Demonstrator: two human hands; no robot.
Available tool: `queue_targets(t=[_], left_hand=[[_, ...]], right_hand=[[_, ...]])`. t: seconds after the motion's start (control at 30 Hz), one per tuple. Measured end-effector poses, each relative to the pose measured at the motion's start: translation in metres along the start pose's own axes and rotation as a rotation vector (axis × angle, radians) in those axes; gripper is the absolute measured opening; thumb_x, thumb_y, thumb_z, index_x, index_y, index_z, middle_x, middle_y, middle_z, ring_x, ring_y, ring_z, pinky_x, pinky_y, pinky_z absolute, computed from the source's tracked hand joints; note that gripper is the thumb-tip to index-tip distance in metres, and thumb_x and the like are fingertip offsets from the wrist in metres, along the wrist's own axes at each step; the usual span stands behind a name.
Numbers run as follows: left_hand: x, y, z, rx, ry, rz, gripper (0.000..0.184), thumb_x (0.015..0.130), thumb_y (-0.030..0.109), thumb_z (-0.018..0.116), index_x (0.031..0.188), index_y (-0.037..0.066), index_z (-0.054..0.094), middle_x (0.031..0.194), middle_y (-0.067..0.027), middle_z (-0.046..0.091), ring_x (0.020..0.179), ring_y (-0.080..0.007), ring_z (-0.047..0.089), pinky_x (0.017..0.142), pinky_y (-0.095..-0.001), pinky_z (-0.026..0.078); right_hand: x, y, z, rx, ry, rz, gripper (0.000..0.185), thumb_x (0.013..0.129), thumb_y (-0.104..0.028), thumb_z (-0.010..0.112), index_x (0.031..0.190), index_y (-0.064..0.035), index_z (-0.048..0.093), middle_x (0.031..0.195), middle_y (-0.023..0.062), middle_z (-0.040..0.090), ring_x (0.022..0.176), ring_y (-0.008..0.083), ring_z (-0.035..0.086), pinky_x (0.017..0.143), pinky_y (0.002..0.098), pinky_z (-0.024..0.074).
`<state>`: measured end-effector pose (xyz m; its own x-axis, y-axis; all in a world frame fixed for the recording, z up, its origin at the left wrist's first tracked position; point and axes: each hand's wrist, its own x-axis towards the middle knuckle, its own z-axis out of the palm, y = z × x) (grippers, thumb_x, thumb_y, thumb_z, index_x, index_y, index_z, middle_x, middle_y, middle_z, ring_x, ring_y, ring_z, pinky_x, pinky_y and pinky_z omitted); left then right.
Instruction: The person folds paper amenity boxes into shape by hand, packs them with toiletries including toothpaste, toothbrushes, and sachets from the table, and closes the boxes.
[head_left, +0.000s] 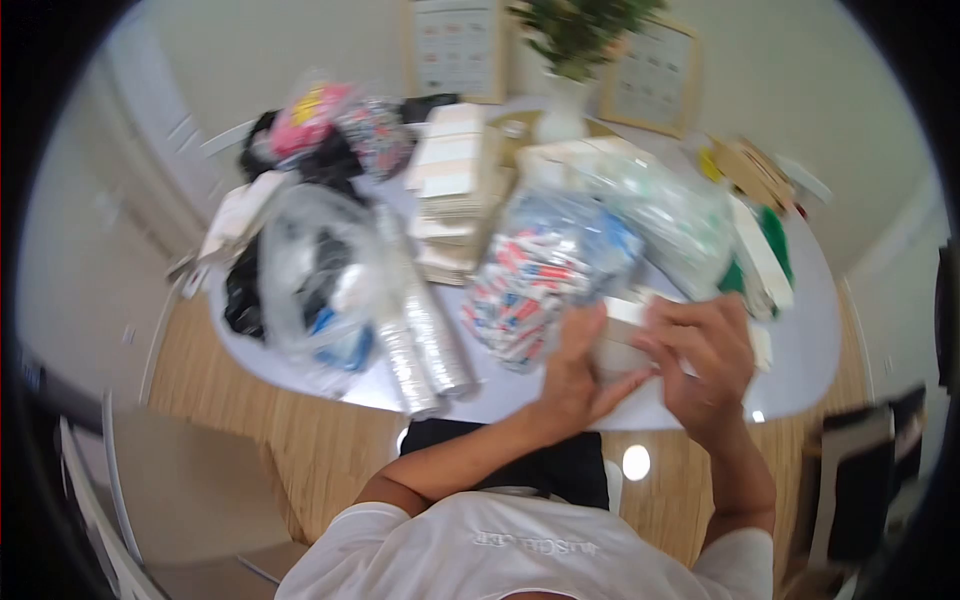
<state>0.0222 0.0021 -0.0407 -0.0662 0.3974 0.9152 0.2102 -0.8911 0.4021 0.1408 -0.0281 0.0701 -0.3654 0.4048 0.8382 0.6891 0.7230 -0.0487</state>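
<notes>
My left hand (580,370) is wrapped around the lower left side of a small white box (622,340), its thumb along the bottom. At the box's right side, my right hand (700,360) has its fingers bent against the top edge, slightly blurred. What lies under those fingers is hidden. Just left of the box sits a clear bag (525,290) full of small red, white and blue packets. Behind the box, a clear plastic bag (670,215) with pale green contents lies on the table.
Silvery rolls (420,340) and a clear bag with dark and blue items (320,270) are on the left. Stacked flat cartons (447,180) stand mid-table. Behind are a vase (563,110) and frames (455,50). A chair (195,480) stands at lower left.
</notes>
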Motion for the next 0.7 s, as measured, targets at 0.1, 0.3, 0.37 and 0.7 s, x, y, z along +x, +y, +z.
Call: queue_targets(t=[0.1,0.3,0.37,0.7], left_hand=[[-0.034,0.005,-0.027,-0.2,-0.351,-0.468,0.07,0.084,0.014,0.064,0.138,-0.001,0.023,0.125,-0.0295,0.045,0.106,-0.0427,0.053,0.08,-0.0413,0.045],[0.019,0.031,-0.088,-0.288,-0.444,-0.42,0.053,0.088,0.008,0.055,0.135,-0.004,0.032,0.115,-0.0266,0.051,0.094,-0.0402,0.056,0.078,-0.0387,0.046],[0.036,0.034,-0.108,-0.213,-0.325,-0.289,0.051,0.086,0.005,0.057,0.132,-0.005,0.038,0.112,-0.025,0.054,0.089,-0.0364,0.058,0.076,-0.0367,0.048],[0.118,-0.035,-0.298,0.354,0.237,-0.521,0.041,0.084,0.007,0.063,0.121,-0.006,0.053,0.097,-0.013,0.064,0.072,-0.0146,0.063,0.059,-0.0266,0.054]], right_hand=[[-0.004,0.002,0.004,0.091,-0.016,0.347,0.027,0.068,0.006,0.07,0.094,-0.0028,0.066,0.09,0.0127,0.058,0.078,0.023,0.058,0.062,0.027,0.0493],[0.001,0.028,-0.012,0.507,0.304,0.482,0.006,0.084,0.007,0.058,0.089,0.0033,0.057,0.092,0.0099,0.054,0.075,0.0114,0.053,0.063,0.022,0.0456],[0.014,0.027,-0.006,0.621,0.319,0.426,0.005,0.084,0.006,0.058,0.089,0.0035,0.057,0.092,0.0101,0.055,0.076,0.0113,0.053,0.065,0.0221,0.0458],[0.068,-0.02,0.047,0.664,0.187,0.362,0.025,0.087,-0.008,0.06,0.111,0.0004,0.06,0.123,0.0183,0.049,0.108,0.0245,0.055,0.079,0.0303,0.0515]])
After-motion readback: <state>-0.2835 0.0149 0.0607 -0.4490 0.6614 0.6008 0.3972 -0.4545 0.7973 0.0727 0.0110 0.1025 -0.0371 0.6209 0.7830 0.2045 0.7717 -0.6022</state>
